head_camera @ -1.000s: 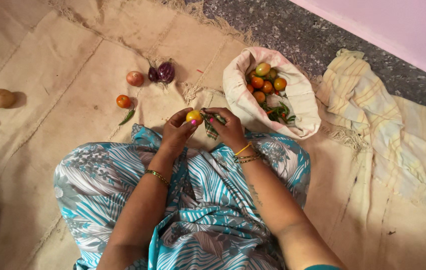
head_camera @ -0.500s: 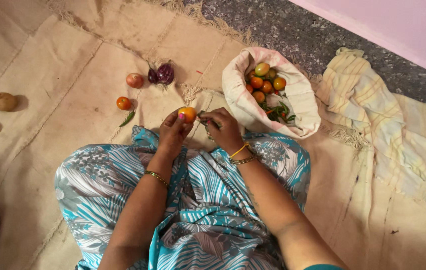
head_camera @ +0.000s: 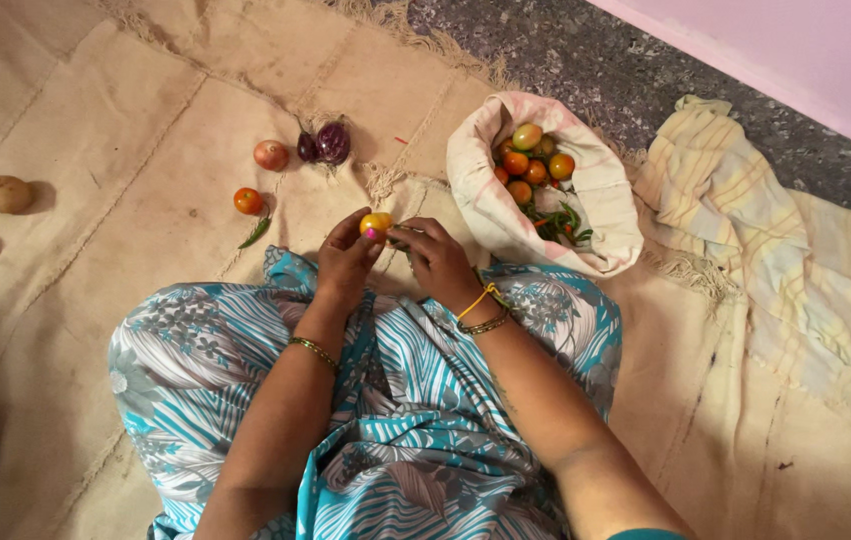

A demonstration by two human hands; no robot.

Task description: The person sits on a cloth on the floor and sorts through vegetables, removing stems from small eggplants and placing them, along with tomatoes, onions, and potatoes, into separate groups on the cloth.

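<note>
She sits on the mat (head_camera: 125, 170), her left hand (head_camera: 345, 258) pinching a yellow-orange tomato (head_camera: 376, 225) at the fingertips, just above her knees. Her right hand (head_camera: 435, 262) is curled beside it, touching something green; I cannot tell whether it grips. Just beyond stands an open bag (head_camera: 600, 200) of tomatoes and chillies. A red tomato (head_camera: 247, 201), an onion (head_camera: 270, 155) and an aubergine (head_camera: 332, 143) lie to the left.

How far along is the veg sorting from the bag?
Done: a tomato, green chilli, onion, brinjals and potatoes lie on the mat. In hand: left hand holds a yellow-orange tomato; right hand touches it. Left: bag holds more tomatoes and chillies.
</note>
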